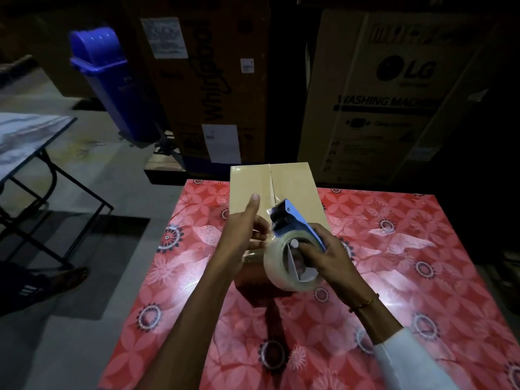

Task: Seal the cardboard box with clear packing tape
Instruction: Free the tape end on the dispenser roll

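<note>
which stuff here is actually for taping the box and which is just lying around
For the job: cardboard box; tape dispenser with clear tape roll, gripped by the right hand; left hand at the tape end.

Just around: blue bin; LG carton; folding table.

"LG WASHING" on right carton [394, 88]; "Whirlpool" on middle carton [213, 80]

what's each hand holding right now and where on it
The right hand grips the tape dispenser by its handle, beside the clear roll. The left hand seems to pinch the loose tape end near the dispenser's head.
</note>
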